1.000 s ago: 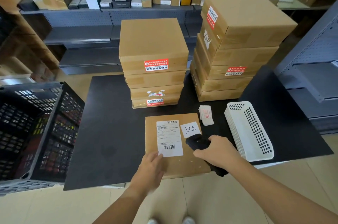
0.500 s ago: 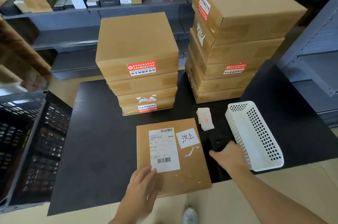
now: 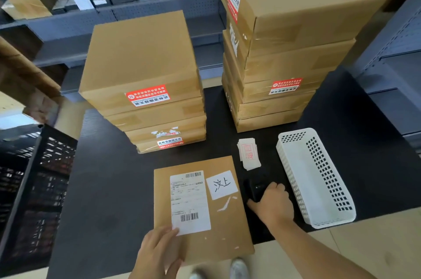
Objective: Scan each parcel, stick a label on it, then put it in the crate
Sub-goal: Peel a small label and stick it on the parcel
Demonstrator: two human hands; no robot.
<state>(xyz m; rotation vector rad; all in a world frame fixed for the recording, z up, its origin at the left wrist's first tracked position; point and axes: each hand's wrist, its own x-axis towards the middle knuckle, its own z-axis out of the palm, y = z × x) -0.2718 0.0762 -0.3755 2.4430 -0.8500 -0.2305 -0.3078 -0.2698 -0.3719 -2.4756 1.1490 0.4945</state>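
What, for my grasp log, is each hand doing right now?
Left hand: open, fingers resting flat on the parcel.
Right hand: closed, fingers curled on the black scanner.

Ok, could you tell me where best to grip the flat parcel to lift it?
Probably its near edge, coming from the person's side. The parcel lies flat on the table, so its other edges offer no gap, but the near edge overhangs the table's front: fingers can slip beneath, thumb on top. The left hand rests on that near-left corner.
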